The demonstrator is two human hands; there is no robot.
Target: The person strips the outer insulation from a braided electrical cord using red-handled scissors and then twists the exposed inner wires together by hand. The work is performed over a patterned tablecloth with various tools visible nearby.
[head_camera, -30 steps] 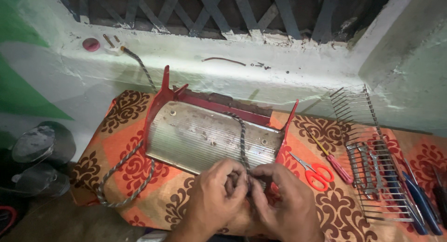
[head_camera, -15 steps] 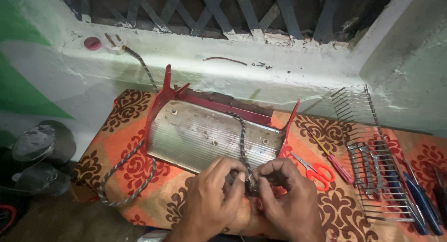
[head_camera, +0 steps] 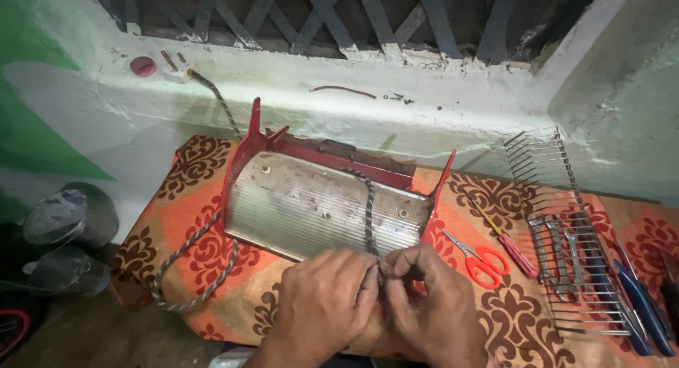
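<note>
Left hand (head_camera: 322, 304) and right hand (head_camera: 431, 308) both pinch the braided power cord (head_camera: 368, 211), fingers closed on it; the cord crosses the ribbed reflector (head_camera: 311, 209) of the red heater (head_camera: 244, 152). Red scissors (head_camera: 481, 258) lie just right.

against the ribbed metal heater body (head_camera: 322, 209), both hands have shifted a little. a second ago the left hand (head_camera: 327, 304) and right hand (head_camera: 428, 308) were bunched together over the braided cord (head_camera: 369, 205) at the heater's near edge; now their fingertips pinch the cord closer to that edge, and the right hand's knuckles sit slightly further right.
</note>
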